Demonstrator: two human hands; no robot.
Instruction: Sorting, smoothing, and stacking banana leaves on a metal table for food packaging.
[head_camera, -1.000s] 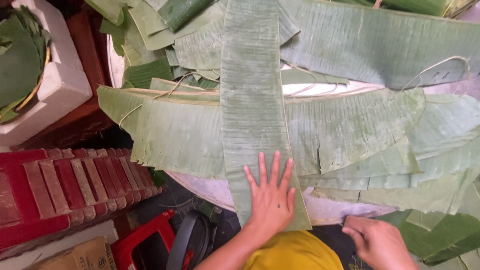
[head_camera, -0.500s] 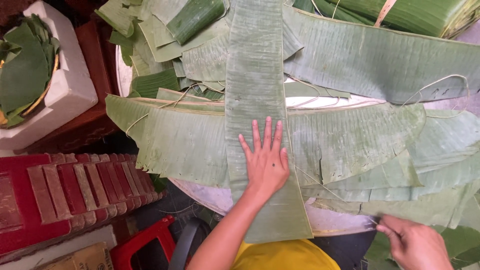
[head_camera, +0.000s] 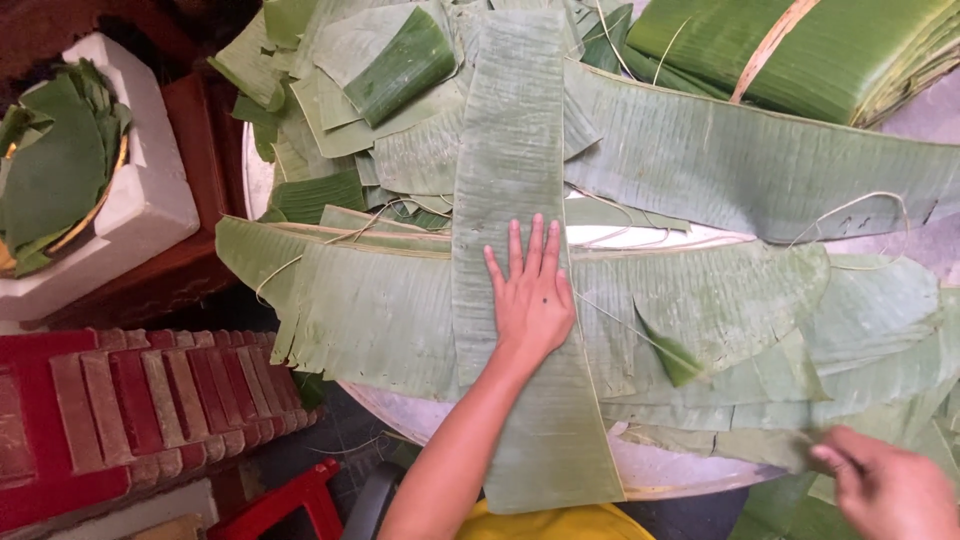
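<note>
**Green leaf strip pressed flat on the pile**

Green banana leaves cover the round worktop in overlapping layers. A long strip lies lengthwise over them, running from the far heap down past the near rim, where its end overhangs. The left hand rests on the middle of this strip, palm down and fingers spread; its grip is released, pressing rather than grasping. The right hand sits low at the near right edge, fingers pinched on the rim of a wide leaf; the grip looks clenched on that leaf, though the hand is partly cut off by the frame.

Judging from the layout, the strip is already cut to shape and laid straight, and broad leaves lie crosswise beneath it. Much remains unsorted: loose scraps are heaped at the far left, a folded piece lies among them, and a tied bundle sits untouched at the far right. Thin fibres trail loose over the leaves. A white box at left holds more leaf pieces.
</note>
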